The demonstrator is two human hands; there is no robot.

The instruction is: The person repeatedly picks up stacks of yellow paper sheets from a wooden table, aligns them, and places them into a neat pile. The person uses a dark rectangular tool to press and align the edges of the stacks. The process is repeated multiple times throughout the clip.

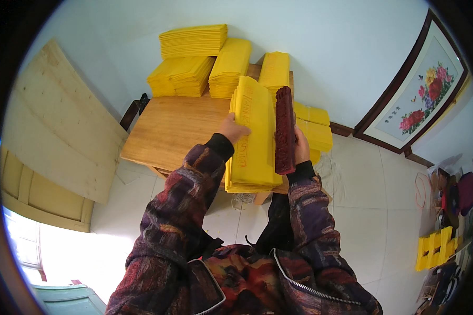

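A thick stack of yellow paper (pixel 260 139) lies at the near right edge of the wooden table, with a column of red stamped marks down the left side of its top sheet. My left hand (pixel 234 129) is closed on the stack's left edge, thumb on top and the other fingers mostly hidden. In my right hand (pixel 301 147) is a long dark red carved stamp block (pixel 285 131), gripped from its right side. The block is turned so that its carved face shows, above the stack's right edge. Part of my right hand is hidden behind the block.
More yellow paper stacks (pixel 193 41) stand at the back of the wooden table (pixel 168 126), against the wall. Yellow bundles (pixel 312 126) are at its right. A plywood board (pixel 58 115) leans at left, a framed flower picture (pixel 420 100) at right. Assorted items (pixel 449 194) line the far right.
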